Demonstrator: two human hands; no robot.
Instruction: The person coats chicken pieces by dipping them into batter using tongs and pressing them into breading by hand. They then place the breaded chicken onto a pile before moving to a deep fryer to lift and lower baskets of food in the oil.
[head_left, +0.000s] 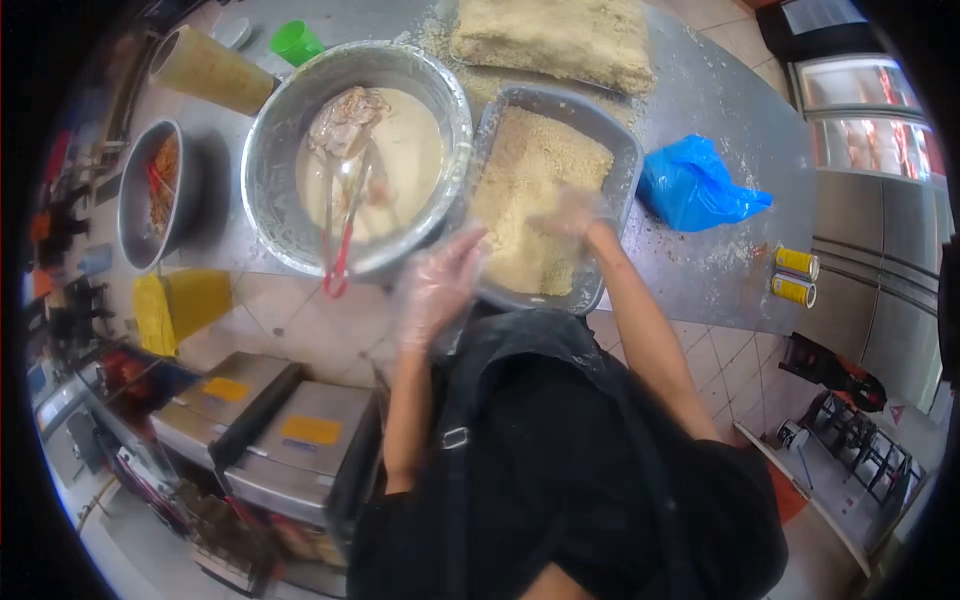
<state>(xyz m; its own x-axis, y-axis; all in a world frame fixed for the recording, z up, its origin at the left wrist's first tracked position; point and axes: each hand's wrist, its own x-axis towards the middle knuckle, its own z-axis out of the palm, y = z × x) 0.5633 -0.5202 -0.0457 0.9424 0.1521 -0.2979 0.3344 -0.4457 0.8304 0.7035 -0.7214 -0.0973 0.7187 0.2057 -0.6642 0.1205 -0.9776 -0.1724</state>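
Head view, centre: right hand (575, 210) (blurred, grip unreadable) works in the crumb tray (560, 96), left hand (440, 285) spread open at its rim; breading seems underway, and even pressing comes next.

place: commercial kitchen | signs: steel worktop (700, 270), big batter bowl (275, 150), breadcrumb tray (625, 160), glass-door fridges (860, 110)
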